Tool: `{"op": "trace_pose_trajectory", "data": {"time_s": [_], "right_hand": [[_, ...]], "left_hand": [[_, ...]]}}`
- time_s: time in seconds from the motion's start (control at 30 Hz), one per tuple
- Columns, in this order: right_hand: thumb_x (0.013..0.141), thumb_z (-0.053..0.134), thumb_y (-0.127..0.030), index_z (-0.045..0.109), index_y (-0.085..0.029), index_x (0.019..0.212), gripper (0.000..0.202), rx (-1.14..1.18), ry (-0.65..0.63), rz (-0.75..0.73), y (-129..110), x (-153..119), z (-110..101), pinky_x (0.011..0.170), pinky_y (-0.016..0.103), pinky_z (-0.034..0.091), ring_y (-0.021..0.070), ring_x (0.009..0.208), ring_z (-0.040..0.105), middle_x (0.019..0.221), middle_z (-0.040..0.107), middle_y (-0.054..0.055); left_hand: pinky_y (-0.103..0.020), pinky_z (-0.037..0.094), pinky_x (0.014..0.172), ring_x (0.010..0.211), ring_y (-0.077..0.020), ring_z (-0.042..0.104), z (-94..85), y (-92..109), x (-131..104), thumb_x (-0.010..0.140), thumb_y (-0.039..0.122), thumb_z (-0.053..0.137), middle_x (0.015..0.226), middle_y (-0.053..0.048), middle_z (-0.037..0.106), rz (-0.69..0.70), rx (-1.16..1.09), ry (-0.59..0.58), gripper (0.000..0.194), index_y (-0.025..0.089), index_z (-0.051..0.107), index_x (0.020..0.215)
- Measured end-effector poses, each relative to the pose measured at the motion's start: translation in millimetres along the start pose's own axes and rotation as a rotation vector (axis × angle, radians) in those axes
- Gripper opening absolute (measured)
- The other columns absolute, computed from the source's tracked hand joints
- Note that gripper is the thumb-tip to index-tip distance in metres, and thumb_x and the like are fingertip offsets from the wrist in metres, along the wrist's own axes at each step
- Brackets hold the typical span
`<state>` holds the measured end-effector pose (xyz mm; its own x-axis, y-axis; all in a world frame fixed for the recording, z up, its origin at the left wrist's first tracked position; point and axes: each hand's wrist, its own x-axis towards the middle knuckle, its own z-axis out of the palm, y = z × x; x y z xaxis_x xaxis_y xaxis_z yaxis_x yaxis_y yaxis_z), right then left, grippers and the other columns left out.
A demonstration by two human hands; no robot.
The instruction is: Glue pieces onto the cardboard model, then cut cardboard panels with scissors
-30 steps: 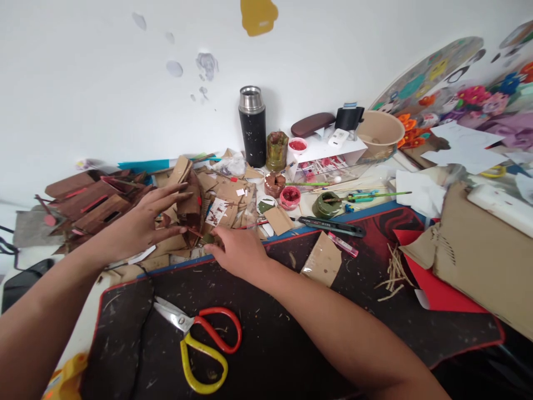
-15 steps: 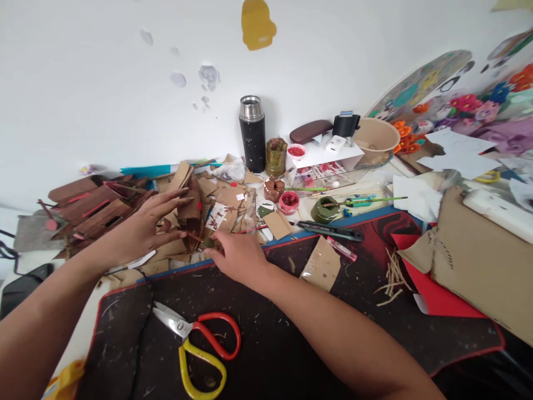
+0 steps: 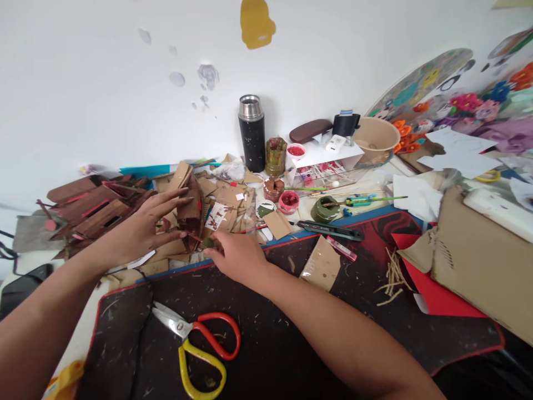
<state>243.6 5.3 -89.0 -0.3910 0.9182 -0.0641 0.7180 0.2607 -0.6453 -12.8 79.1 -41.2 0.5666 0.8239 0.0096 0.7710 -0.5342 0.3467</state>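
My left hand (image 3: 144, 228) is over the left of the desk with its fingers spread, beside an upright brown cardboard piece (image 3: 190, 211) in a heap of scraps. My right hand (image 3: 237, 255) is closed at the mat's back edge, its thumb and forefinger pinched near a small dark green piece (image 3: 207, 243). A thin reddish stick (image 3: 195, 237) runs left from that green piece. Whether the fingers hold one or both is hard to make out. Brown-painted cardboard structures (image 3: 100, 205) lie left of my left hand.
Scissors (image 3: 187, 328) lie on the dark mat (image 3: 266, 344). Behind my right hand stand paint pots (image 3: 325, 209), a box cutter (image 3: 328, 230) and a black flask (image 3: 252, 136). A cardboard piece (image 3: 321, 264) lies beside my right forearm; a large cardboard sheet (image 3: 483, 261) is at the right.
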Motion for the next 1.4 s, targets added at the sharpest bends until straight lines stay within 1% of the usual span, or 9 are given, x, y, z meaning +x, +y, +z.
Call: {"op": "trace_pose_trajectory", "data": {"time_s": [0.2, 0.5, 0.7, 0.83, 0.97, 1.13, 1.27, 1.4], "right_hand": [[0.106, 0.064, -0.048, 0.07, -0.023, 0.128, 0.034, 0.01, -0.004, 0.005, 0.3, 0.0, 0.1, 0.082, 0.037, 0.052, 0.0284, 0.097, 0.079, 0.098, 0.083, 0.005], [0.106, 0.064, -0.048, 0.071, -0.021, 0.127, 0.034, 0.012, -0.003, -0.001, -0.1, -0.2, -1.2, 0.078, 0.037, 0.051, 0.0284, 0.097, 0.079, 0.099, 0.084, 0.005], [0.106, 0.064, -0.048, 0.072, -0.021, 0.128, 0.035, 0.008, 0.007, -0.006, 0.2, 0.0, -0.1, 0.079, 0.037, 0.051, 0.0283, 0.097, 0.079, 0.099, 0.083, 0.006], [0.106, 0.064, -0.047, 0.072, -0.021, 0.127, 0.034, 0.005, 0.015, -0.017, 0.8, -0.5, 0.2, 0.08, 0.037, 0.051, 0.0287, 0.097, 0.079, 0.099, 0.084, 0.006], [0.106, 0.063, -0.048, 0.072, -0.022, 0.127, 0.034, 0.014, 0.005, -0.014, 1.1, -0.9, -0.3, 0.081, 0.037, 0.052, 0.0279, 0.098, 0.079, 0.1, 0.083, 0.006], [0.107, 0.063, -0.047, 0.071, -0.021, 0.129, 0.035, 0.014, 0.0, -0.015, 0.3, -1.0, -1.0, 0.083, 0.038, 0.053, 0.0283, 0.099, 0.078, 0.102, 0.083, 0.007], [0.107, 0.063, -0.047, 0.071, -0.02, 0.128, 0.035, 0.008, 0.003, -0.012, -0.5, -1.2, -1.3, 0.08, 0.039, 0.053, 0.0291, 0.097, 0.079, 0.1, 0.083, 0.006], [0.107, 0.063, -0.047, 0.071, -0.021, 0.127, 0.034, 0.01, 0.006, -0.014, -0.7, -1.2, -1.7, 0.081, 0.037, 0.053, 0.0281, 0.099, 0.079, 0.101, 0.083, 0.006]], "left_hand": [[-0.052, 0.025, 0.132, 0.159, -0.033, 0.035, 0.6, -0.3, 0.1, 0.093, 0.083, 0.051, 0.175, -0.012, 0.037, 0.009, -0.005, 0.011, 0.089, 0.026, 0.047, 0.16], [-0.052, 0.023, 0.133, 0.161, -0.0322, 0.033, -1.4, 3.1, 1.6, 0.092, 0.084, 0.051, 0.175, -0.01, 0.036, -0.001, -0.024, -0.005, 0.089, 0.029, 0.044, 0.162], [-0.051, 0.024, 0.133, 0.161, -0.0326, 0.033, -2.5, 4.7, 1.0, 0.093, 0.083, 0.051, 0.175, -0.01, 0.036, -0.014, -0.041, -0.012, 0.087, 0.029, 0.046, 0.161], [-0.051, 0.023, 0.133, 0.161, -0.0331, 0.033, -2.6, 3.9, 1.0, 0.094, 0.08, 0.054, 0.176, -0.01, 0.034, 0.0, -0.042, -0.012, 0.086, 0.029, 0.043, 0.162], [-0.05, 0.023, 0.133, 0.16, -0.0332, 0.034, -3.1, 4.1, 1.1, 0.093, 0.081, 0.054, 0.177, -0.009, 0.034, -0.011, -0.032, -0.014, 0.087, 0.031, 0.042, 0.163], [-0.05, 0.022, 0.134, 0.16, -0.032, 0.033, -4.1, 6.5, 1.5, 0.092, 0.082, 0.054, 0.175, -0.009, 0.037, -0.009, -0.051, -0.014, 0.089, 0.03, 0.043, 0.163], [-0.05, 0.022, 0.133, 0.161, -0.0318, 0.033, -4.0, 7.4, 2.0, 0.093, 0.082, 0.053, 0.176, -0.011, 0.035, -0.001, -0.052, -0.012, 0.089, 0.027, 0.043, 0.162], [-0.052, 0.02, 0.134, 0.16, -0.0319, 0.034, -2.3, 4.7, 1.8, 0.094, 0.08, 0.053, 0.175, -0.011, 0.035, 0.023, -0.037, -0.003, 0.086, 0.029, 0.043, 0.163]]}}
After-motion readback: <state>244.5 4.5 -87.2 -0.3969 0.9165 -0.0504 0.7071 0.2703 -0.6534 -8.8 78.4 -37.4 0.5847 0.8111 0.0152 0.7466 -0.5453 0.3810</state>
